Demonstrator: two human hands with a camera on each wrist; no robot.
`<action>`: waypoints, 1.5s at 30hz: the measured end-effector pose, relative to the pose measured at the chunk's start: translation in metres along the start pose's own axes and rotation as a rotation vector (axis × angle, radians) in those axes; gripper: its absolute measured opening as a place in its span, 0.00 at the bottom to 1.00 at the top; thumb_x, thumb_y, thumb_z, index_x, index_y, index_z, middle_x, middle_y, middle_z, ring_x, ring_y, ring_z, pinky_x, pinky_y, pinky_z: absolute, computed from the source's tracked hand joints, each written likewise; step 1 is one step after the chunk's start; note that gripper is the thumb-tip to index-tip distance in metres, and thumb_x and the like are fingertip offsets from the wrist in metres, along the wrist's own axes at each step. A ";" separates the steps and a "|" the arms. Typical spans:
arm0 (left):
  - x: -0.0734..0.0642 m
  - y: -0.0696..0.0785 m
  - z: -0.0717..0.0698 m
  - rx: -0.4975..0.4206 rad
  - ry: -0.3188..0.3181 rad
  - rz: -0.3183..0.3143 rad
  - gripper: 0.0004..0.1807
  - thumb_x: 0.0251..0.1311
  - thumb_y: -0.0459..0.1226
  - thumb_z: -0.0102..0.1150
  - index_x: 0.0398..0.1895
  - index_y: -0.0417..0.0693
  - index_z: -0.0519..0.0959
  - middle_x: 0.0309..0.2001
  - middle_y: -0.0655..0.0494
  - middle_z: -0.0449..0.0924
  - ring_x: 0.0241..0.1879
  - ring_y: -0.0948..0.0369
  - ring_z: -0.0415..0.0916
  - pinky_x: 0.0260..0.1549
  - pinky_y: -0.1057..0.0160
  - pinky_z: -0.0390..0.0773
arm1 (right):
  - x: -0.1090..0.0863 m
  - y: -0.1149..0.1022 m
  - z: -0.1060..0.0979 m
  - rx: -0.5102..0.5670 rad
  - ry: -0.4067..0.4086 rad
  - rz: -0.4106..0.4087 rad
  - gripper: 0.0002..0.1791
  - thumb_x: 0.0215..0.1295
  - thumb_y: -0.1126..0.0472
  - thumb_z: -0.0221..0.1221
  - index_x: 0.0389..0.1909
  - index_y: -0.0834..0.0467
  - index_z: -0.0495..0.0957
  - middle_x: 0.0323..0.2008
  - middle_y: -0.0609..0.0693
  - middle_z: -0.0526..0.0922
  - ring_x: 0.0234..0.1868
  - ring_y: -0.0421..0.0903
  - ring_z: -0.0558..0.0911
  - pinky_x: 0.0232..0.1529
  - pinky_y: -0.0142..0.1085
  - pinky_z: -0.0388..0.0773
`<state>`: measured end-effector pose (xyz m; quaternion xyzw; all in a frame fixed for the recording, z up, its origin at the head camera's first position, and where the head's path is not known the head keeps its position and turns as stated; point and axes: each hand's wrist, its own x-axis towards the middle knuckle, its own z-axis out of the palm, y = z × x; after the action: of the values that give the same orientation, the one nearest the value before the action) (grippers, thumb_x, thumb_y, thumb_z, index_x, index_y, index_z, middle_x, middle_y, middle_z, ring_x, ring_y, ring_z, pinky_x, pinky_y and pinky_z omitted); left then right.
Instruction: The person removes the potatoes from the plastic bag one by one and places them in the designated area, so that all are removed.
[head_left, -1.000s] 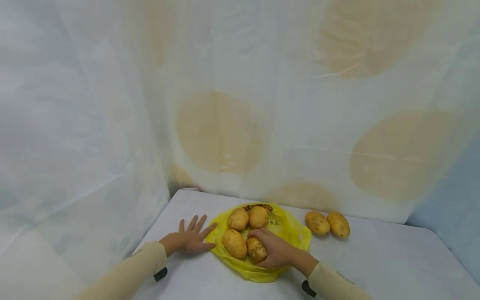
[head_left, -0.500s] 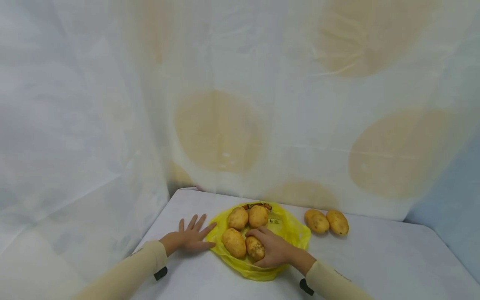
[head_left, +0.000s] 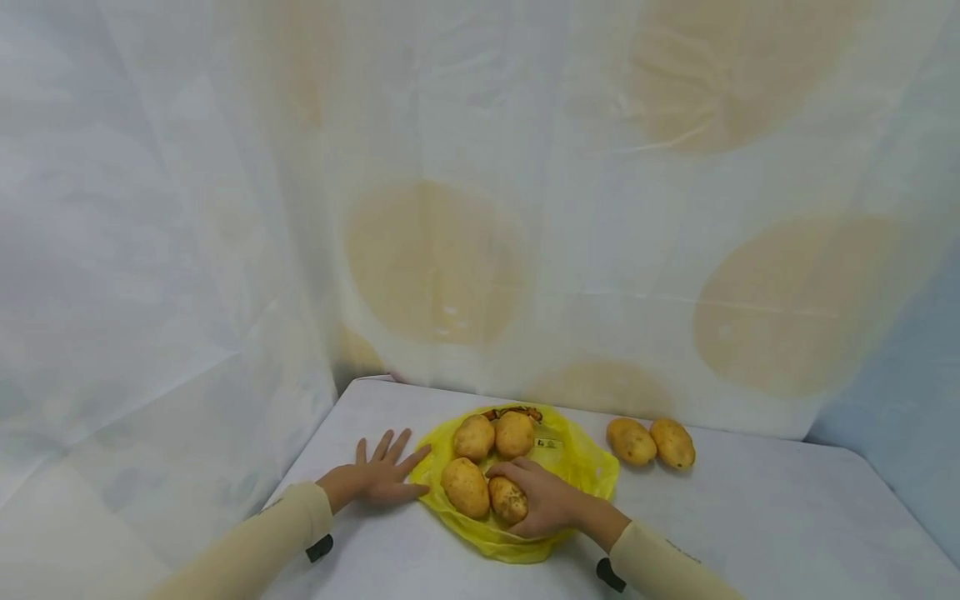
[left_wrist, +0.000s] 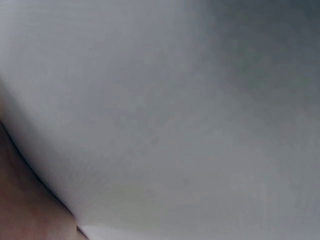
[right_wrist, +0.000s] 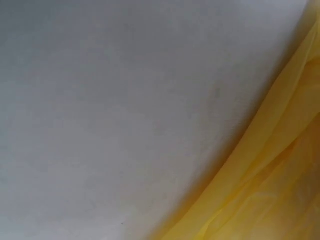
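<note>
A yellow plastic bag point(head_left: 588, 462) lies spread on the table with several potatoes on it. My right hand point(head_left: 549, 500) grips the front right potato point(head_left: 507, 500), fingers over its far side and thumb on the near side. Left of it sits a larger potato point(head_left: 465, 487); behind are a rear left potato point(head_left: 473, 437) and a rear right potato point(head_left: 515, 434). My left hand point(head_left: 384, 481) lies flat with spread fingers, fingertips at the bag's left edge. The right wrist view shows the folded yellow plastic point(right_wrist: 260, 185), but not the potato. In the left wrist view, skin point(left_wrist: 30, 200) fills the lower left corner.
Two more potatoes, a left one point(head_left: 631, 442) and a right one point(head_left: 672, 444), sit side by side on the white-covered table point(head_left: 765, 517), right of the bag. A white curtain with tan spots point(head_left: 600, 250) hangs behind, and another white sheet point(head_left: 150, 292) on the left.
My right hand and the potato it grips have shifted very slightly left on the bag. The left hand stays flat in place, and the other potatoes keep their arrangement.
</note>
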<state>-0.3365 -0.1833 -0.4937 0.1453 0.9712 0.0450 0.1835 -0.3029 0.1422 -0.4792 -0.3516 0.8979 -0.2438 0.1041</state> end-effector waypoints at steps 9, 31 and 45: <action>-0.003 -0.001 0.001 -0.008 -0.008 0.014 0.49 0.56 0.78 0.35 0.79 0.71 0.47 0.81 0.47 0.32 0.78 0.40 0.30 0.65 0.26 0.26 | -0.001 -0.002 -0.002 0.004 -0.021 0.005 0.44 0.47 0.50 0.73 0.66 0.32 0.64 0.65 0.47 0.68 0.62 0.45 0.71 0.59 0.49 0.74; -0.001 -0.001 0.001 0.010 0.006 0.013 0.48 0.57 0.77 0.33 0.79 0.71 0.47 0.81 0.48 0.33 0.78 0.41 0.31 0.66 0.26 0.29 | -0.009 -0.004 -0.019 0.092 0.031 -0.046 0.44 0.51 0.49 0.72 0.69 0.51 0.66 0.65 0.48 0.72 0.65 0.49 0.71 0.63 0.53 0.71; 0.002 -0.003 0.005 0.006 0.026 0.006 0.48 0.57 0.77 0.36 0.78 0.72 0.48 0.81 0.47 0.34 0.78 0.40 0.33 0.65 0.25 0.30 | -0.020 0.005 -0.047 0.166 0.078 -0.040 0.44 0.53 0.49 0.71 0.70 0.52 0.65 0.66 0.45 0.71 0.65 0.48 0.71 0.64 0.53 0.69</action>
<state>-0.3371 -0.1850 -0.4991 0.1482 0.9731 0.0445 0.1704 -0.3079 0.1766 -0.4414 -0.3497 0.8708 -0.3329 0.0929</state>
